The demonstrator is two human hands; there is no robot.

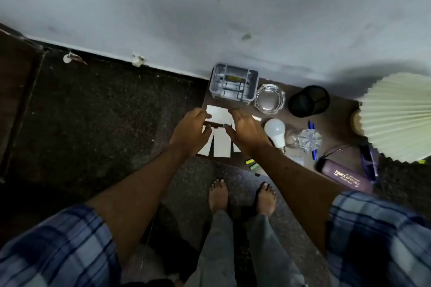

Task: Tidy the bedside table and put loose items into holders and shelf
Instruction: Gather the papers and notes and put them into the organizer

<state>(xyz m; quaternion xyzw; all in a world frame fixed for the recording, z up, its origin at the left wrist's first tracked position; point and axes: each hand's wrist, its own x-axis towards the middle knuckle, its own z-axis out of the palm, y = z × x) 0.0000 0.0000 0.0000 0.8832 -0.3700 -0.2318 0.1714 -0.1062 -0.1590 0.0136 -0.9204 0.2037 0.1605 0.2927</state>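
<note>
Several white paper cards (221,144) lie at the left end of the dark bedside table (335,121). My left hand (192,129) and my right hand (247,130) hover over them, each pinching an edge of one white card (219,115) held between them. Behind the cards stands a clear plastic organiser box (234,82) with compartments. To its right are a glass ashtray (269,99) and a black mesh pen holder (307,101), which lies tilted. A white light bulb (276,131) rests just right of my right hand.
A crumpled foil piece (309,140), a blue pen (312,142), a purple glasses case (345,176), and small yellow-green sticky tabs (252,164) lie on the table. A pleated lampshade (398,116) fills the right side. The wall runs behind; dark floor lies left.
</note>
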